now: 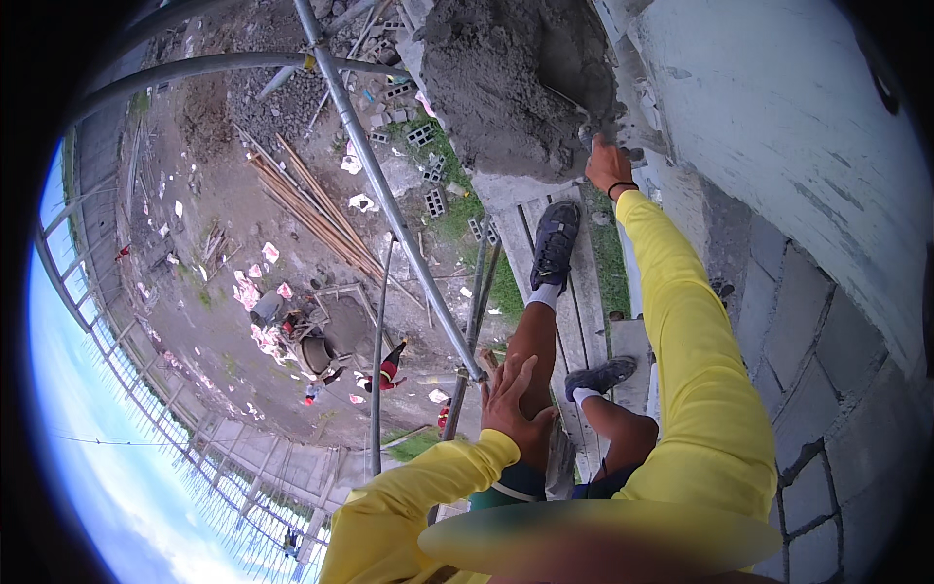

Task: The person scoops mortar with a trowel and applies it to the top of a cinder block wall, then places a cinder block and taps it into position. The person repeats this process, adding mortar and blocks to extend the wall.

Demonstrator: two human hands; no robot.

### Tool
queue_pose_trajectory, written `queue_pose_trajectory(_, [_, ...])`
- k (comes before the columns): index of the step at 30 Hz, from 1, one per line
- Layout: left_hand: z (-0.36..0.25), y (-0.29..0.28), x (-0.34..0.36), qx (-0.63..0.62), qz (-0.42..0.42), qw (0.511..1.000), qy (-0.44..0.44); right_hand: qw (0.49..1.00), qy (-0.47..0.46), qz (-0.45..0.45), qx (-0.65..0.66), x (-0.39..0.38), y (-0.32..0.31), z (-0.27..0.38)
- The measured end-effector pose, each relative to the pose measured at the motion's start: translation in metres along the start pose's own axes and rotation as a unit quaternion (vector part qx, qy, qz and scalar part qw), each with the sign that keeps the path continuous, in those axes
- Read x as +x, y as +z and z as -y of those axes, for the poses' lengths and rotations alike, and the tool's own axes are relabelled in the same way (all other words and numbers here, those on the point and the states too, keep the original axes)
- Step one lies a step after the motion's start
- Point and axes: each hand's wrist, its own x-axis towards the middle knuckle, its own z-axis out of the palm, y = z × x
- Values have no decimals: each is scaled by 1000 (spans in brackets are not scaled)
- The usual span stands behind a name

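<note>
My right hand [608,164] is closed round the handle of a trowel [585,132] at the near right edge of a heap of wet grey mortar [486,88]. The trowel's blade is partly hidden in the mortar. Spread fingers show on my left hand [516,401], which rests on my bent left knee and holds nothing. Both arms wear yellow sleeves.
My shoes stand on narrow scaffold planks [590,311]. A slanting metal pipe [384,185] runs along the left. A pale coated wall [769,107] and grey block wall [808,389] flank my right. Far below lie hollow blocks [435,202] and poles [311,204]; people [389,368] are there.
</note>
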Motion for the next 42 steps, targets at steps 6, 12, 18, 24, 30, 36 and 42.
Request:
queue_pose_trajectory(6, [-11,-10,10,20,2,1000,13,980,128,40,149,-73,21,-64])
queue_pose_trajectory(12, [-11,-15,12,32,4,999,0,827,109,161,528,19,66,15])
queue_pose_trajectory(18, [-6,-5,7,39,-15,999,2,780,76,186,592,20,36,46])
queue_pose_trajectory(24, [-7,23,-2,96,-50,994,12,828,66,156,534,-80,-61,35])
queue_pose_trajectory(30, [-4,60,-8,140,-105,985,-4,810,44,173,558,-271,-215,6])
queue_pose_trajectory(36, [21,72,4,110,-199,974,-22,816,60,149,555,-531,-358,-57])
queue_pose_trajectory(42, [83,24,9,93,-258,961,-40,824,230,119,504,-829,-485,-119])
